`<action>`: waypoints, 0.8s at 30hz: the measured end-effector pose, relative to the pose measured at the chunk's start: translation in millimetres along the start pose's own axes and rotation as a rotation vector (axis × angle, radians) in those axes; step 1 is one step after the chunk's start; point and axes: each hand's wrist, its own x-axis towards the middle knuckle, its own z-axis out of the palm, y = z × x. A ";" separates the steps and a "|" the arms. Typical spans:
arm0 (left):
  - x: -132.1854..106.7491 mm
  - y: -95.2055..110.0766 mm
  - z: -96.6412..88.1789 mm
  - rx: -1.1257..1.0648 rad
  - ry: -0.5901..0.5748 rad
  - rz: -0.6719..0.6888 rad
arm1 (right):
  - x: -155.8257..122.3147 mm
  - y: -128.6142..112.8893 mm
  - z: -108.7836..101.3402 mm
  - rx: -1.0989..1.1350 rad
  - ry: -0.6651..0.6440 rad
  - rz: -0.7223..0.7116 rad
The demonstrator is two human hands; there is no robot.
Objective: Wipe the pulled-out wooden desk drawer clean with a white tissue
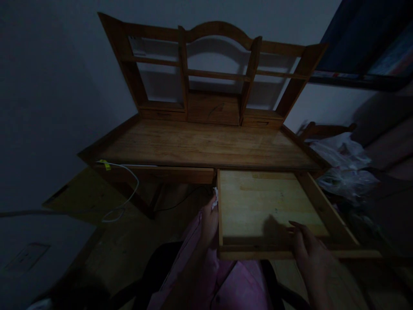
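A wooden drawer point(254, 202) is pulled out of the desk toward me, and its pale bottom shows nothing lying on it. Beside the drawer's left outer wall, my left hand point(209, 217) is closed on a crumpled white tissue point(215, 197). My right hand point(308, 245) reaches over the drawer's front board near the right, its fingers bent over the inside. Whether those fingers grip the board I cannot tell; the light is dim.
The wooden desk point(206, 142) carries a shelf hutch point(213, 75) along the wall. A white cable point(137, 189) hangs at the left front. Plastic bags point(343, 150) are piled on the right, by a chair back point(329, 128). A wall socket point(27, 257) is low on the left.
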 end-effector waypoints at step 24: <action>-13.4 -11.2 -40.3 -0.110 0.087 -0.078 | 1.8 6.6 2.6 -0.034 -0.011 0.011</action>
